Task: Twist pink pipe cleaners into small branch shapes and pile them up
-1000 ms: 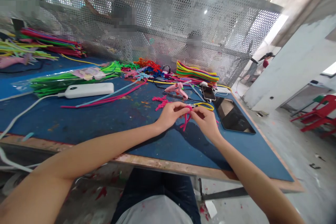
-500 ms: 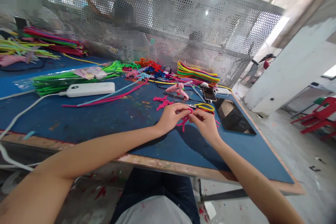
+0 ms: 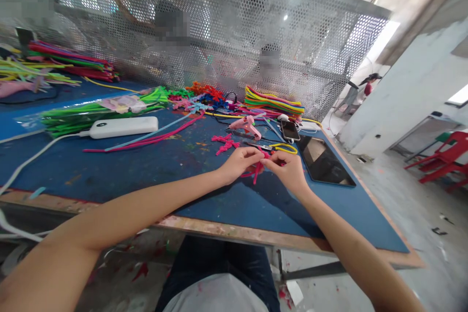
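Observation:
A bent pink pipe cleaner (image 3: 258, 170) is pinched between my two hands, just above the blue table mat. My left hand (image 3: 241, 162) grips it from the left with thumb and forefinger. From the right, the fingertips of my right hand (image 3: 287, 169) close on the same piece. Part of it hangs down between the hands; the rest is hidden by the fingers. Right behind the hands lie scissors with yellow handles (image 3: 285, 148). To their left rests a twisted pink pipe cleaner shape (image 3: 225, 144), and beyond it a pink glue gun (image 3: 245, 126).
A tablet (image 3: 325, 160) and a phone (image 3: 290, 130) lie at the right. A white power bank (image 3: 124, 127) with a cable and long pink pipe cleaners (image 3: 146, 144) are on the left. Bundled coloured pipe cleaners (image 3: 272, 101) line the back, before a perforated metal screen (image 3: 226, 24).
Both hands stay together on the pink pipe cleaner, with the fingers shifted slightly as they work it. The whole view has moved a little.

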`<state>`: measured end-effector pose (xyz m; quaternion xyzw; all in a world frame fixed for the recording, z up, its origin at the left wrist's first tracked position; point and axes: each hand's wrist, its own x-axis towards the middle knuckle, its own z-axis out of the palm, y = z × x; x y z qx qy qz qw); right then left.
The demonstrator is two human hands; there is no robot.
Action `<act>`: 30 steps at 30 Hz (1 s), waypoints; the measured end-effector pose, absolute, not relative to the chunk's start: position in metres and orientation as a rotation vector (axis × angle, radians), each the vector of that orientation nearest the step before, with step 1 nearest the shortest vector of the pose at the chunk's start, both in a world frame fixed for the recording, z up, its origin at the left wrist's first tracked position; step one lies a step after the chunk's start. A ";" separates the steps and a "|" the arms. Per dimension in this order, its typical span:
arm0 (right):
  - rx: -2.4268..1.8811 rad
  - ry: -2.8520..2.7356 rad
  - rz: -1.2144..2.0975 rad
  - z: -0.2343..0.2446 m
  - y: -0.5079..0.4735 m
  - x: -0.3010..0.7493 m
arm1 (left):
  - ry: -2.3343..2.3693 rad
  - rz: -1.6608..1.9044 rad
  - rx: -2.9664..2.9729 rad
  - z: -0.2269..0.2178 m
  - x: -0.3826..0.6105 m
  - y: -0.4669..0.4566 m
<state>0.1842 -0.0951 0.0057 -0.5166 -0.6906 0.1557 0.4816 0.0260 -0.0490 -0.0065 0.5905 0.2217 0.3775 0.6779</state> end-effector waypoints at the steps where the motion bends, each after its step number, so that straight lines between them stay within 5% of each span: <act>1: -1.270 -1.695 0.359 0.006 -0.095 0.185 | 0.481 0.831 1.312 -0.007 0.026 -0.049; 7: -1.256 -1.872 0.296 0.005 -0.097 0.184 | 0.529 0.879 1.548 0.000 0.023 -0.048; 15: -1.158 -1.707 0.674 0.001 -0.096 0.180 | 0.576 0.998 1.752 0.005 0.019 -0.051; 24: -1.164 -1.579 0.533 0.001 -0.088 0.187 | 0.628 0.974 1.965 0.003 0.017 -0.053; 30: -1.169 -1.531 0.812 -0.005 -0.082 0.188 | 0.632 0.981 2.139 0.003 0.017 -0.052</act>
